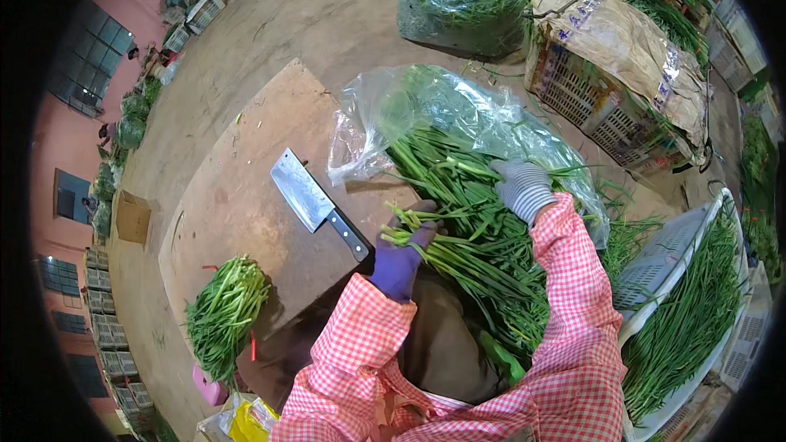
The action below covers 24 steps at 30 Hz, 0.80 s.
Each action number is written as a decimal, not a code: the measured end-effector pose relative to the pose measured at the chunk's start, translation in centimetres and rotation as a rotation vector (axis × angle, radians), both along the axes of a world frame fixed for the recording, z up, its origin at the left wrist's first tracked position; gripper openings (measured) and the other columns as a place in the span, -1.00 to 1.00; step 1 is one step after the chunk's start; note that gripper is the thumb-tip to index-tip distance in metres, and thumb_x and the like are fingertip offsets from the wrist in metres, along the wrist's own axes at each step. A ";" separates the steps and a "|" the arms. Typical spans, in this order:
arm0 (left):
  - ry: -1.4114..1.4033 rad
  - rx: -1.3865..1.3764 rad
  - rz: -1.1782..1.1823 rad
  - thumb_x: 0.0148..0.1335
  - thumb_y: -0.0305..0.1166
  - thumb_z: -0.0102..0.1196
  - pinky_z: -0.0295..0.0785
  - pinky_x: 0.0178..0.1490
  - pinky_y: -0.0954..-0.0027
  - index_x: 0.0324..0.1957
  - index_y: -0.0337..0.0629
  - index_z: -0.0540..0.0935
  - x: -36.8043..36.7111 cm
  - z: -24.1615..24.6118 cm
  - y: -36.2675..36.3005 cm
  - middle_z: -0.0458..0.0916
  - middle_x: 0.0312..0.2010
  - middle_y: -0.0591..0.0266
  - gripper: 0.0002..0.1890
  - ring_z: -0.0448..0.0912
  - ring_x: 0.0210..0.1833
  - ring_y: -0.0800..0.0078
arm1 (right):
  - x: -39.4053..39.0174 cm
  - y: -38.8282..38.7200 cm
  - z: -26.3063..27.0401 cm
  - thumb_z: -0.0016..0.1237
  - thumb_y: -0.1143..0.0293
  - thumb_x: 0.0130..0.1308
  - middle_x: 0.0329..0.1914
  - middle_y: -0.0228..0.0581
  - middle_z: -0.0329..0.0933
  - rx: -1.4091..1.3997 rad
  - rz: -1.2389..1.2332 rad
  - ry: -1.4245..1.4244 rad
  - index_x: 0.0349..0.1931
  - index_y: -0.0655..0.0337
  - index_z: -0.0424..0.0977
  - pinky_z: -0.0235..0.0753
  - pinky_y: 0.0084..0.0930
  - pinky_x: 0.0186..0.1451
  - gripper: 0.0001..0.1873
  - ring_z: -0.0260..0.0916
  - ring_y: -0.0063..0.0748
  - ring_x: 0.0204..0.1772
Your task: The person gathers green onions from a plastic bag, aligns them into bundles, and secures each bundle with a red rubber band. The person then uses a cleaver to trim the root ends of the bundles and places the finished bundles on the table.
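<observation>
My left hand point(402, 255), in a purple glove, is closed around a small bunch of green stalks point(439, 248), their pale cut ends pointing left. Over the heap of long leafy greens point(491, 215) is my right hand point(525, 187) in a grey striped glove. It grips a few greens, with a pale stem point(470, 169) sticking out to its left and leaves to its right. The heap lies partly inside a clear plastic bag point(454, 98). On the wooden board point(233, 196), left of my hands, a cleaver point(304, 190) lies flat, black handle towards me. A bundle of greens point(227, 316) sits at the board's near left edge.
To the right stands a white plastic crate point(675, 221) of long greens. Beyond the heap are another filled plastic bag point(463, 6) and a sack-covered crate point(614, 67). Cardboard boxes point(133, 217) and stacked crates point(110, 319) stand along the left. Other people are in the distance.
</observation>
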<state>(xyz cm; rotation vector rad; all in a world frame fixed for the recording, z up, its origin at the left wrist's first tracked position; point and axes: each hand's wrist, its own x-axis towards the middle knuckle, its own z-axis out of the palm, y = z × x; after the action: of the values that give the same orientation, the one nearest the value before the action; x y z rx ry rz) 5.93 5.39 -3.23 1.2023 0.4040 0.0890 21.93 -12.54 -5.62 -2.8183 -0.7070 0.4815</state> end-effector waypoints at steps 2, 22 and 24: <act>-0.015 0.007 -0.004 0.14 -0.61 0.06 0.50 -0.12 0.38 0.02 -0.33 0.44 0.3 -0.7 0.3 0.54 -0.20 0.14 -0.64 0.56 -0.23 0.41 | -1.7 -1.1 0.7 -0.01 0.32 0.08 -0.25 -0.09 0.52 0.183 -0.059 -0.102 -0.02 0.02 0.45 0.47 -0.27 -0.06 -0.61 0.48 -0.10 -0.16; -0.236 -0.196 0.138 0.13 -0.55 0.05 0.48 -0.18 0.38 -0.15 -0.27 0.50 1.4 7.4 -2.3 0.55 -0.27 0.19 -0.79 0.54 -0.25 0.42 | -11.3 2.2 8.2 0.17 0.05 -0.15 0.09 -0.01 0.33 0.729 0.119 -0.063 0.19 0.24 0.15 0.40 -0.35 0.12 -0.13 0.31 -0.10 0.12; -0.528 0.094 0.030 0.16 -0.53 0.02 0.44 -0.09 0.35 -0.09 -0.29 0.49 1.1 9.4 -2.8 0.54 -0.23 0.21 -0.76 0.51 -0.17 0.39 | -10.6 2.2 8.8 -0.07 0.25 0.09 0.02 -0.12 0.37 1.234 0.010 0.403 0.16 0.25 0.19 0.45 -0.40 0.06 -0.40 0.37 -0.25 0.02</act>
<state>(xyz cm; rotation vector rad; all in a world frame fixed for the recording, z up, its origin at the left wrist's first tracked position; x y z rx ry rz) 7.04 2.63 6.20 1.2127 -0.0467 0.4444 11.36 -10.32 3.21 -1.5116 -0.6081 0.3868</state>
